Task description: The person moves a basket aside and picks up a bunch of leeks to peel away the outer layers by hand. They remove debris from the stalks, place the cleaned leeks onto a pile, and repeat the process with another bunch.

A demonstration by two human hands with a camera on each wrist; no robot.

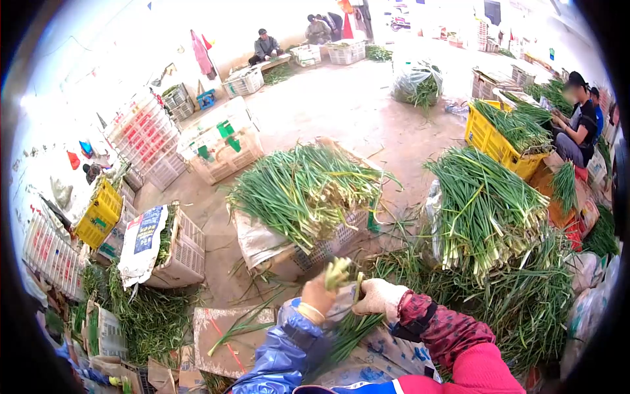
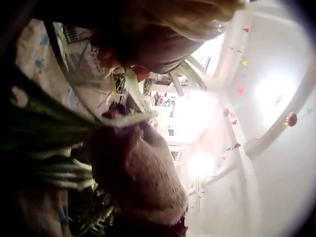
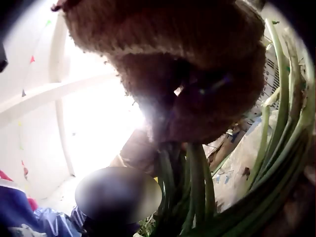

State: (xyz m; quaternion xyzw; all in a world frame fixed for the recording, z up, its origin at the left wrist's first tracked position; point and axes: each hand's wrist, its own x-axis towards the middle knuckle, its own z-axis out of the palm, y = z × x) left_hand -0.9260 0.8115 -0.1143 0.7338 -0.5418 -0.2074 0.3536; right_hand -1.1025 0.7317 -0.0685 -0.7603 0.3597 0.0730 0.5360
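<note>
In the head view, my left hand (image 1: 317, 295) grips a small bunch of green onions with pale root ends (image 1: 337, 272) pointing up. Beside it, my gloved right hand (image 1: 380, 299) pinches stalks, and green leaves (image 1: 351, 338) hang below over the lap. The left wrist view has the left hand (image 2: 168, 39) dark at the top and the right glove (image 2: 143, 173) under it, a pale stalk (image 2: 131, 118) between them. Dark in the right wrist view, the right glove (image 3: 187, 74) has its fingers curled round green stalks (image 3: 197, 187).
Green onions are heaped on a covered crate (image 1: 308, 190) ahead and in a pile (image 1: 485, 203) to the right. A board (image 1: 230, 335) lies at the lower left. Loose leaves (image 1: 147, 322) cover the floor; a yellow crate (image 1: 492, 141) and seated people are farther off.
</note>
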